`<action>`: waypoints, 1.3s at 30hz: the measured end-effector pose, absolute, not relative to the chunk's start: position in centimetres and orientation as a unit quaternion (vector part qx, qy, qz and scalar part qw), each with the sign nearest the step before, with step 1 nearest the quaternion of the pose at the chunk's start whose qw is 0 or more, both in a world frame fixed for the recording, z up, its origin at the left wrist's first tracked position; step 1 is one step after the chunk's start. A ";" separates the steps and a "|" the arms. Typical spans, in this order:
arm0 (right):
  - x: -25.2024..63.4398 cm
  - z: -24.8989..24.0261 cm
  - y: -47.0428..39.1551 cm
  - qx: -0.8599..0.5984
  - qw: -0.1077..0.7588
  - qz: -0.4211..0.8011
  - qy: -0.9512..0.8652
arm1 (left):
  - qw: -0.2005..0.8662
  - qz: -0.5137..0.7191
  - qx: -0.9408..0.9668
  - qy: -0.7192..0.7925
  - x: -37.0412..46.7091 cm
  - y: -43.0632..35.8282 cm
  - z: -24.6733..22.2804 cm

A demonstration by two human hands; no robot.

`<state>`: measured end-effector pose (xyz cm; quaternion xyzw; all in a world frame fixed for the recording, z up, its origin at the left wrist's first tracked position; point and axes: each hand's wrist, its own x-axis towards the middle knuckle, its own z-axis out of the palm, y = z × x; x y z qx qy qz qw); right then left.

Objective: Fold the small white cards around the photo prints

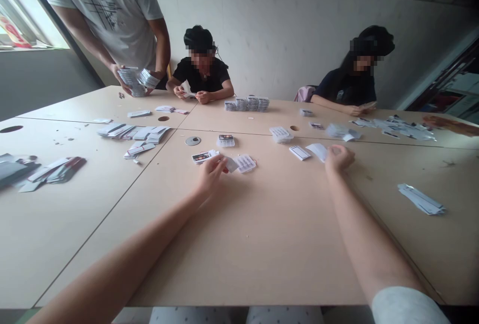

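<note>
Here's the left hand (pixel 212 171), fingers drawn together in a pinch, a small pale slip (pixel 231 165) poking out past the tips. Just to the right of those fingertips sits an open clear box (pixel 246 163), its compartments dotted with small dark pieces, and right behind the knuckles lies a pile of printed cards (pixel 203 157). A little farther beyond the fingers, there's another clear box (pixel 225 141) with a dark printed card on top, and a round grey disc (pixel 193 141) off to its left. Over to the right hand (pixel 340 158) now, well apart from the left: fingers curled in, tips right at the edge of a whitish sheet (pixel 317 152); whether they grip it or merely touch it, I can't tell. Left of that sheet, a dark-bordered card (pixel 299 153) lies flat, with stacked clear boxes (pixel 281 135) beyond it. Nearer the body and out to the right of those fingers, a bundle of pale strips (pixel 421 199). And far beyond the left fingers, a standing co-worker (pixel 101 19) clutches blocks of stacked packs (pixel 136 80).
</note>
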<state>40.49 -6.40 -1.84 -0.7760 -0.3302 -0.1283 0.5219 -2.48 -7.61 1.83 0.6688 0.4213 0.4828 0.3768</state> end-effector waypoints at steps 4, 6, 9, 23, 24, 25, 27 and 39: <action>38.1 -0.6 -6.4 -0.735 0.569 -0.212 -0.301 | 0.422 0.493 0.636 0.418 -2.4 -7.8 1.8; 36.2 0.1 -6.5 -0.707 0.579 -0.228 -0.338 | 0.432 0.494 0.633 0.411 -2.3 -7.9 1.8; 32.2 1.3 -6.3 -0.675 0.597 -0.190 -0.390 | 0.449 0.493 0.633 0.394 -2.1 -8.0 1.8; 14.3 0.7 -10.8 -0.442 0.578 0.423 -0.540 | 0.458 0.462 0.669 0.360 -1.5 -8.9 1.9; 14.3 0.6 -11.0 -0.443 0.574 0.421 -0.546 | 0.454 0.460 0.674 0.360 -1.5 -8.9 1.8; 14.5 0.6 -11.0 -0.443 0.570 0.420 -0.550 | 0.448 0.456 0.679 0.361 -1.5 -8.9 1.8; 14.7 0.6 -11.0 -0.439 0.561 0.427 -0.557 | 0.437 0.446 0.690 0.367 -1.6 -9.0 1.7; 14.8 0.7 -10.9 -0.451 0.554 0.419 -0.560 | 0.431 0.405 0.717 0.368 -1.4 -9.3 1.9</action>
